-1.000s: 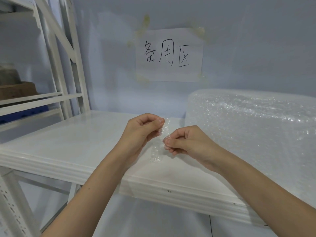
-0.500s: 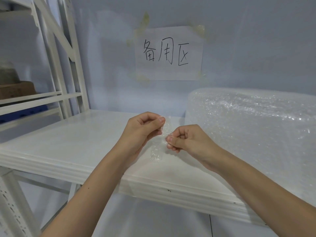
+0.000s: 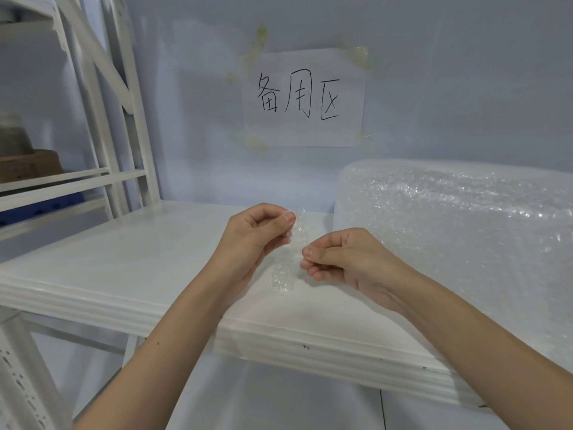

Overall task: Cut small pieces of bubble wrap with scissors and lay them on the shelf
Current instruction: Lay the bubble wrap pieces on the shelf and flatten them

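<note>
— how far along would you say they are?

— early, by the look of it. one small strip of bubble wrap [image 3: 286,259] is already cut free and in their hands, but i see no pieces lying on the shelf [image 3: 130,262] yet. so laying this one down is still to do, and probably more cutting after that.

— any scissors about?

— none that i can see from here. the big roll of bubble wrap [image 3: 459,231] sits on the right side of the shelf, against the wall, under the paper sign [image 3: 304,97].

— and the strip, where is it exactly?

— held up above the shelf, between the two hands, hanging roughly upright. the left hand [image 3: 257,240] pinches its upper end, thumb and fingers [image 3: 290,217] closed on it. the right hand [image 3: 341,259] has its fingers curled in, thumb and forefinger nipping the strip's right edge about midway down. the lower end dangles free below both hands, and i can't tell whether it touches the shelf.
</note>
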